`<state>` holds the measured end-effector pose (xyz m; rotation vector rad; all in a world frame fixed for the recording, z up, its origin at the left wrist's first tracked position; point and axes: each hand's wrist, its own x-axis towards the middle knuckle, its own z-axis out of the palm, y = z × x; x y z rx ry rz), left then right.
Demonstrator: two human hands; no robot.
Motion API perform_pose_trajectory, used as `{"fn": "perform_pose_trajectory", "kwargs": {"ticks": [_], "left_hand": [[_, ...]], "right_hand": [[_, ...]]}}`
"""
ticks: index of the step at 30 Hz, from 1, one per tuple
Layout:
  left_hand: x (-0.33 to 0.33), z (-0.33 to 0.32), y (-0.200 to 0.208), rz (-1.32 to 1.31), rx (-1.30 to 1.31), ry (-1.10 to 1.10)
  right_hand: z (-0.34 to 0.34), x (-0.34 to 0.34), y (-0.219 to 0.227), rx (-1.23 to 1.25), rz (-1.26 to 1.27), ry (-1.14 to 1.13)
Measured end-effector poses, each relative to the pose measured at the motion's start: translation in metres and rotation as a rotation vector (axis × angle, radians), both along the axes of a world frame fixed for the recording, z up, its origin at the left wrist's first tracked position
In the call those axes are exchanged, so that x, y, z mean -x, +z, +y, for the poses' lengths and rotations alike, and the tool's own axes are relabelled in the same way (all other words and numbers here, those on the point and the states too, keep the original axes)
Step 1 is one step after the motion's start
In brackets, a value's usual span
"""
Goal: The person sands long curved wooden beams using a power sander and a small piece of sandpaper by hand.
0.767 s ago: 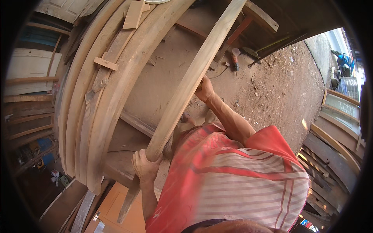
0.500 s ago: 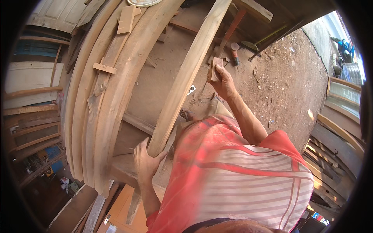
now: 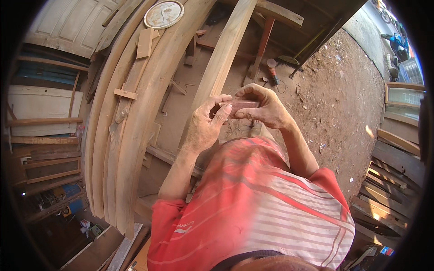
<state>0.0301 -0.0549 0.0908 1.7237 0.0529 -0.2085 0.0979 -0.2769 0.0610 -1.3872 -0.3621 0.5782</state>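
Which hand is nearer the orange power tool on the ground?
Right. The right hand is just below the power tool in the picture; the left hand is farther, to its lower left.

beams (image 3: 151, 99): left of plank (image 3: 227, 49) | disc (image 3: 163, 14): on beams | power tool (image 3: 272, 72): right

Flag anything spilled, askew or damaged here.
Just mess: small pale scraps litter the brown dirt floor, and an orange-and-black power tool sits out on it, which looks untidy underfoot. The reddish-brown rectangular block in the left hand and right hand shows no obvious damage.
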Motion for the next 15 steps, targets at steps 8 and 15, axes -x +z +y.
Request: {"fn": "perform_pose_trajectory", "kwargs": {"ticks": [8, 15], "left_hand": [[-0.013, -0.038, -0.004, -0.121, 0.199, 0.223], [-0.005, -0.055, -0.012, -0.138, 0.215, 0.274]], "right_hand": [[0.003, 0.008, -0.003, -0.250, 0.127, -0.378], [0.027, 0.022, -0.018, -0.472, 0.197, -0.582]]}}
